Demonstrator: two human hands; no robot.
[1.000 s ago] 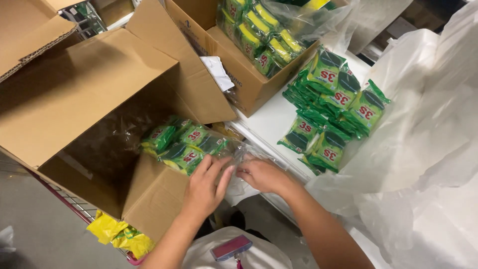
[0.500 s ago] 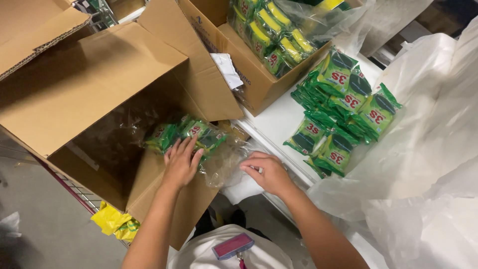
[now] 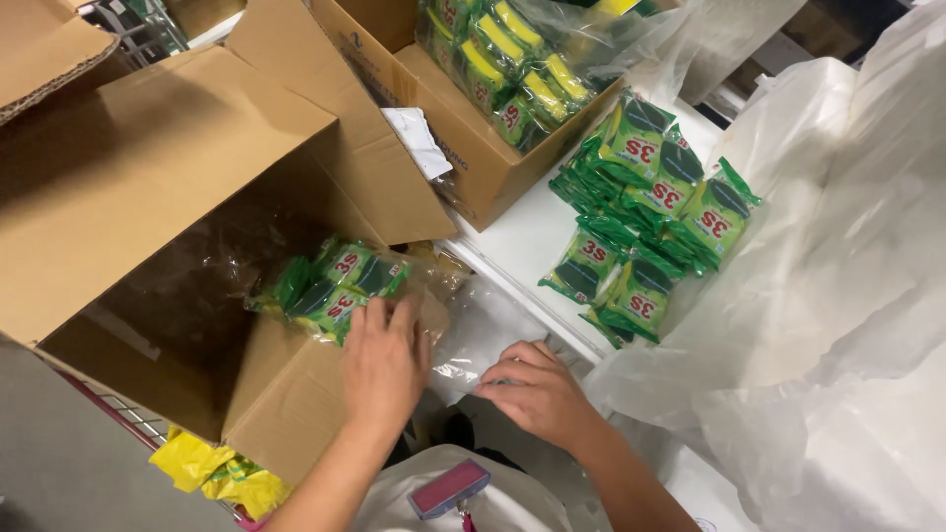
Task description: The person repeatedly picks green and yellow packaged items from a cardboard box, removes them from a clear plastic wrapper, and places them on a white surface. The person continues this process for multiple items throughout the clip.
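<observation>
Big open cardboard carton (image 3: pixel 148 197) lies tipped toward the person, lined with a clear plastic bag (image 3: pixel 473 330) whose mouth spills out over the front flap. A second carton (image 3: pixel 473 148) behind it holds yellow-green sponge packs; a loose pile of green sponge packs (image 3: pixel 650 227) sits on the white worktop (image 3: pixel 512 241), and white plastic sheeting (image 3: pixel 847 296) lies to the right. Step in hand looks like bagging: a bundle of green packs (image 3: pixel 330 281) sits at the carton mouth inside the liner. Left hand (image 3: pixel 384 360) lies flat, fingers spread, pressing on that bundle, not clamped. Right hand (image 3: pixel 537 389) rests on the bag's loose edge, fingers curled lightly on the film. Next move likely needs the film held taut while the bundle slides deeper.
</observation>
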